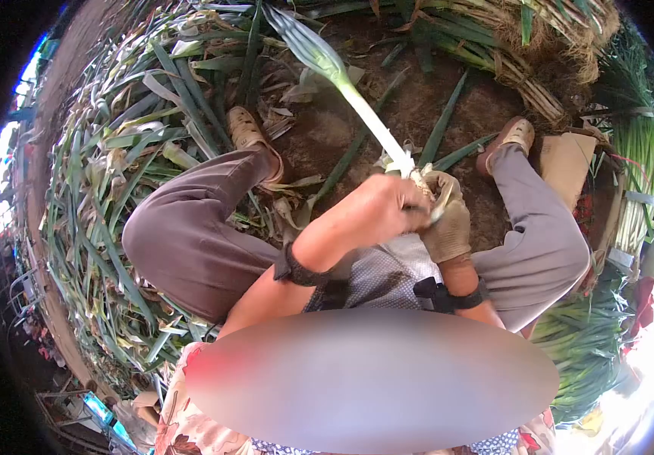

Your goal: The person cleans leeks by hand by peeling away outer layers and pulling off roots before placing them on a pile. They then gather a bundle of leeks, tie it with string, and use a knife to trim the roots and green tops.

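Observation:
A long green onion point(369, 117) slants up and to the left, its white stalk low and its green leaves at the top. Its root end lies in my right hand point(447, 224), which wears a tan glove and is closed around it. My left hand point(376, 212), bare and somewhat blurred, is closed with bent fingers beside the root end and touching the glove. Whatever sits in the left fingers is hidden. A pale woven sheet point(388, 265) covers my lap below both hands.
Heaped onion leaves point(107, 174) fill the left side. Bundled onions with roots point(524, 76) lie at the upper right, and more bundles point(634, 182) stand along the right edge. A cardboard piece point(566, 163) is beside my right shoe point(509, 140). Loose leaves point(444, 117) lie on the brown ground.

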Demonstrator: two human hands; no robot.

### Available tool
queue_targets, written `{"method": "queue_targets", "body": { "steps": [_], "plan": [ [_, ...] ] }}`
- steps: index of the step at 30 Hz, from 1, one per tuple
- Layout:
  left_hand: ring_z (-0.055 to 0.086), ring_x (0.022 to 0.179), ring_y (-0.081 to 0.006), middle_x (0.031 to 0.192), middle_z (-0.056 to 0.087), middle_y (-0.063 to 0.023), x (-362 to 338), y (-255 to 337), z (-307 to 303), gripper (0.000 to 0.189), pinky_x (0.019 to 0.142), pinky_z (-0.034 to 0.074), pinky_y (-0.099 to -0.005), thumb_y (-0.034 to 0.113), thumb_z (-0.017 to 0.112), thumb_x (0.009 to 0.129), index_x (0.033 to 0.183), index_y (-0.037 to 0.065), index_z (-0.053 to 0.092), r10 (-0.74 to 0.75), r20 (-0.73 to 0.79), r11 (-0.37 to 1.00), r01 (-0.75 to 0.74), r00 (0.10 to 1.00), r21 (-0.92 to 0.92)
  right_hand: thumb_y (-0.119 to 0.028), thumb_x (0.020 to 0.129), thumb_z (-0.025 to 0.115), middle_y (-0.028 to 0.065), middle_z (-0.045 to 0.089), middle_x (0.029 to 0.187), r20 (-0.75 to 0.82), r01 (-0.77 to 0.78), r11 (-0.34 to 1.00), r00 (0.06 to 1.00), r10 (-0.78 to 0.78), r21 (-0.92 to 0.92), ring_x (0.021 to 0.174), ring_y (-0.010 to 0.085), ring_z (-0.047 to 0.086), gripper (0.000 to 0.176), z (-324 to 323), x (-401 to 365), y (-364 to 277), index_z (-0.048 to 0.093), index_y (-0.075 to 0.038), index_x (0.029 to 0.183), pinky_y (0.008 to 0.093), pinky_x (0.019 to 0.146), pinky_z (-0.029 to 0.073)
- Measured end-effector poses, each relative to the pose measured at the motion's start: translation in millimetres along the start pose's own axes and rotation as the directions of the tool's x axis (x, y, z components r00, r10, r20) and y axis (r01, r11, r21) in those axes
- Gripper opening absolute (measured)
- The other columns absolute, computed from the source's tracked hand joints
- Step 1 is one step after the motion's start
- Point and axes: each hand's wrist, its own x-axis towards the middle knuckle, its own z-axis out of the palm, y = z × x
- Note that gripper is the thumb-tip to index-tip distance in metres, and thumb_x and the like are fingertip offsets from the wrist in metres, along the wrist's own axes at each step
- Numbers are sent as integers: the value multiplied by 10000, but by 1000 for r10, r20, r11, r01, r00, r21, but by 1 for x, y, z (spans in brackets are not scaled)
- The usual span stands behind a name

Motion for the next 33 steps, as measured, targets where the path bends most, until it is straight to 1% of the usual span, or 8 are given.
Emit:
{"method": "queue_targets", "body": {
  "steps": [3,7,10,14,18,24,27,33],
  "plan": [
    [593,753,-144,814,652,-40,-16,2,-16,101,706,475,-273,101,625,770,837,44,673,139,31,984,-134,990,-120,-236,733,652,136,579,919,26,-104,995,994,104,-6,841,324,580,340,-1,3,0,512,-57,985,377,718,469],
    [575,785,-97,971,616,-56,-1,-28,-42,204,693,476,-236,173,517,890,962,15,622,-336,-352,914,213,874,-345,-238,759,648,148,571,899,-31,69,993,997,-73,-99,806,319,577,311,-2,1,-4,525,-46,970,374,708,470],
    [578,766,-123,909,601,-68,17,-77,-42,244,697,500,-257,195,483,911,1019,-8,564,-599,-519,698,79,610,-712,-221,750,670,160,566,913,-18,32,999,999,-32,19,784,317,578,313,-5,-1,-26,535,-40,967,360,689,474],
    [578,760,-210,871,559,-133,36,-102,-27,290,683,525,-309,209,424,932,1006,-69,462,-667,-156,146,-76,729,-986,-215,749,676,156,570,942,144,-46,970,990,12,238,796,282,588,337,0,-10,-31,542,-38,1003,339,689,474],
    [596,695,-226,845,564,-170,39,-112,-24,301,541,531,-274,218,413,930,973,-76,456,-730,-164,135,-96,663,-986,-259,785,640,173,559,1051,260,-68,988,965,30,139,934,267,570,430,-13,1,-44,515,-16,1117,345,791,453],
    [583,643,-208,834,591,-140,36,-125,-26,337,471,454,-236,281,402,930,955,-42,493,-626,-124,148,-39,770,-988,-300,864,535,141,484,1224,137,-44,978,990,16,206,1124,191,471,510,34,72,-9,415,-4,1263,272,943,365],
    [565,652,-219,784,559,-125,37,-117,-26,289,560,483,-286,237,409,929,959,-43,477,-656,-142,103,-99,741,-990,-306,905,465,60,502,1190,539,-477,531,841,46,700,1089,140,460,450,89,95,27,439,-23,1254,239,945,340],
    [492,587,-168,739,494,-67,48,-107,-32,249,500,439,-298,238,400,933,941,-10,425,-758,-260,136,-245,598,-960,-294,932,424,-53,497,1023,754,-729,235,656,-27,643,937,75,440,350,82,66,10,499,-78,1197,239,854,372]
  ]
}}
